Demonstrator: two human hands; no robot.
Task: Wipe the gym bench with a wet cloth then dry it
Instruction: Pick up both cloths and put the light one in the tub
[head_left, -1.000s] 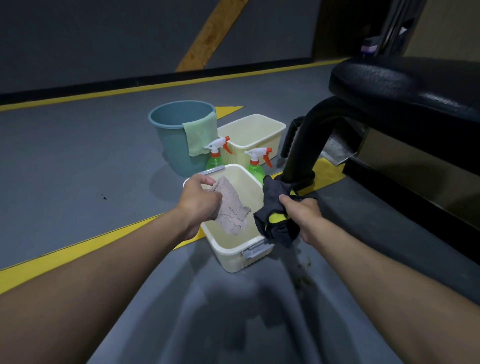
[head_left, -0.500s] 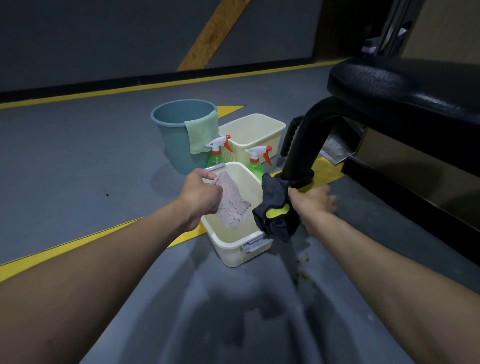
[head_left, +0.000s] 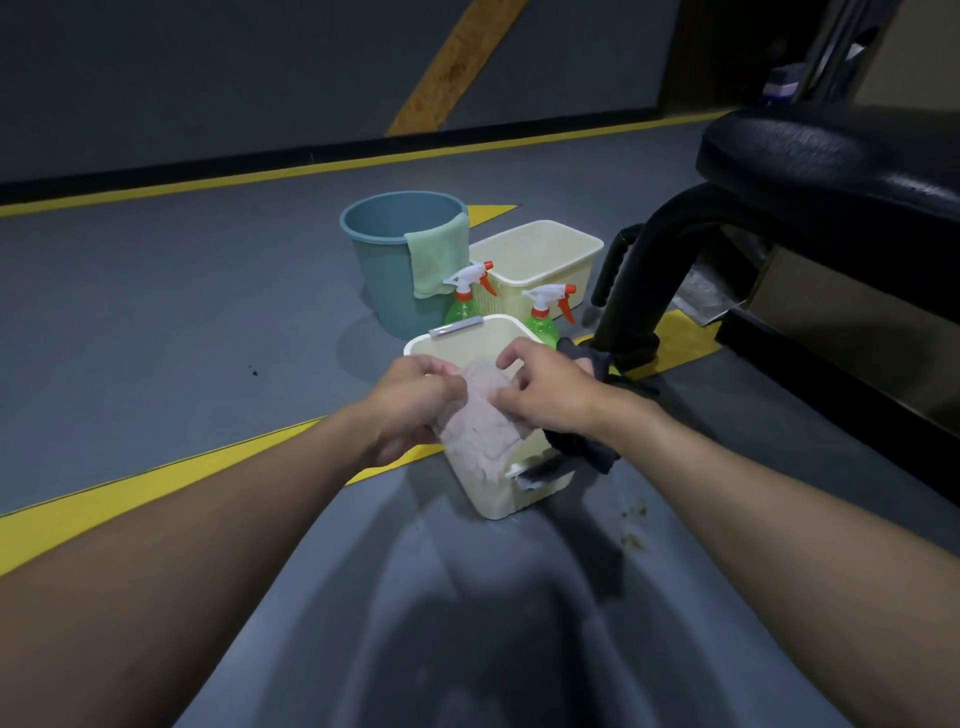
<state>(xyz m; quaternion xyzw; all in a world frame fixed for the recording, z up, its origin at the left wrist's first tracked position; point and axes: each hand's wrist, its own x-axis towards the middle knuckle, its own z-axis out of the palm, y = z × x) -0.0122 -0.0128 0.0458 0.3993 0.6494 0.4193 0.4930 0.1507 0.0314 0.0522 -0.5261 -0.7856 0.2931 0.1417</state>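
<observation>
A pale pink cloth (head_left: 483, 421) hangs over the near cream bin (head_left: 498, 499), held between both hands. My left hand (head_left: 415, 400) grips its left edge and my right hand (head_left: 545, 384) pinches its upper right edge. A dark cloth with yellow trim (head_left: 587, 447) is draped over the bin's right rim, partly under my right wrist. The black padded gym bench (head_left: 831, 156) runs along the upper right, on a curved black leg (head_left: 634, 291).
A teal bucket (head_left: 395, 270) with a green cloth (head_left: 434, 260) over its rim stands behind the bin. Beside it sit two green spray bottles (head_left: 543, 322) and a second cream bin (head_left: 540, 260). Yellow stripes cross the grey floor; brown spots (head_left: 631, 530) lie to the right.
My right hand let go of the dark cloth, left it on the bin's rim, and moved left onto the pink cloth. My left hand kept hold of the pink cloth.
</observation>
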